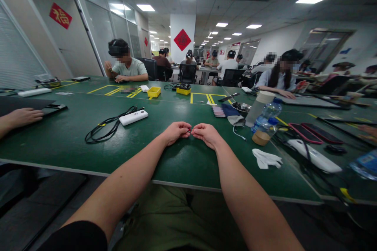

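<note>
Above the green table (188, 160), my two hands meet in front of me. My left hand (176, 133) is closed in a pinch on a small red and dark piece (189, 130), too small for me to tell its kind. Close beside it, my right hand (206, 134) has thumb and fingertips pressed together near the piece. Whether those right fingertips also hold something is hidden from me.
A white power bank (133, 117) with a coiled black cable (101, 127) lies to the left. On the right are a white glove (266, 159), a plastic bottle (269, 111) and a metal bowl (241, 108). Yellow trays (154, 92) stand farther back. A co-worker's hand (28, 117) rests at left.
</note>
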`<action>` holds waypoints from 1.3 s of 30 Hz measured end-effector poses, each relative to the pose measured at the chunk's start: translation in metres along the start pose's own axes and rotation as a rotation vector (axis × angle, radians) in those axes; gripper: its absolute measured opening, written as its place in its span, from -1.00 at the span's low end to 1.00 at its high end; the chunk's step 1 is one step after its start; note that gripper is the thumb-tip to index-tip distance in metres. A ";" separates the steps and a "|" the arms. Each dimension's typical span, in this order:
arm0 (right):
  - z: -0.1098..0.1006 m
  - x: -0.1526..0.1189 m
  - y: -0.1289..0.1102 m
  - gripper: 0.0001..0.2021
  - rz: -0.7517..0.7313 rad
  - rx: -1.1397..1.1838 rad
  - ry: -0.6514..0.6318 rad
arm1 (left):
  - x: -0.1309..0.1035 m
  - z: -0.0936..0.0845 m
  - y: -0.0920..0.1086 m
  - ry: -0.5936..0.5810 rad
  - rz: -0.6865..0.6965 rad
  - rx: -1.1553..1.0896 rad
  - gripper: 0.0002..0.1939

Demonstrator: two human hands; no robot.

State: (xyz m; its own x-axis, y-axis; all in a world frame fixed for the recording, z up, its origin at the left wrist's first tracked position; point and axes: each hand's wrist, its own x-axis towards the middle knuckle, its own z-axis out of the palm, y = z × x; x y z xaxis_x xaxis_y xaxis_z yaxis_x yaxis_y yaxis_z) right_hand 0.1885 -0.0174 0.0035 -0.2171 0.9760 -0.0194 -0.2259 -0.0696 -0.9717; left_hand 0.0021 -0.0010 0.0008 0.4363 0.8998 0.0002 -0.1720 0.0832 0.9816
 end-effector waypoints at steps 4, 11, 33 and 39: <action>0.000 0.000 0.000 -0.89 0.014 0.047 -0.002 | 0.002 -0.001 -0.001 -0.004 -0.009 -0.010 -0.78; -0.001 0.001 -0.001 -0.87 0.034 0.062 0.005 | 0.001 -0.002 0.001 0.004 -0.011 -0.009 -0.81; 0.000 0.001 -0.001 -0.93 0.024 0.059 -0.008 | -0.002 0.001 0.004 -0.034 0.038 -0.025 -0.84; 0.000 0.000 -0.002 -0.92 0.026 0.075 -0.017 | -0.002 0.000 0.002 -0.030 0.062 0.018 -0.77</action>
State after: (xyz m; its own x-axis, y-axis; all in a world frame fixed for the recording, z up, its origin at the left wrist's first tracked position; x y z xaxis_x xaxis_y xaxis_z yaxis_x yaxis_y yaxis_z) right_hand 0.1889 -0.0171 0.0056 -0.2400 0.9700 -0.0393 -0.2900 -0.1103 -0.9506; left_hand 0.0013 -0.0026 0.0029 0.4519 0.8896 0.0666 -0.1834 0.0196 0.9828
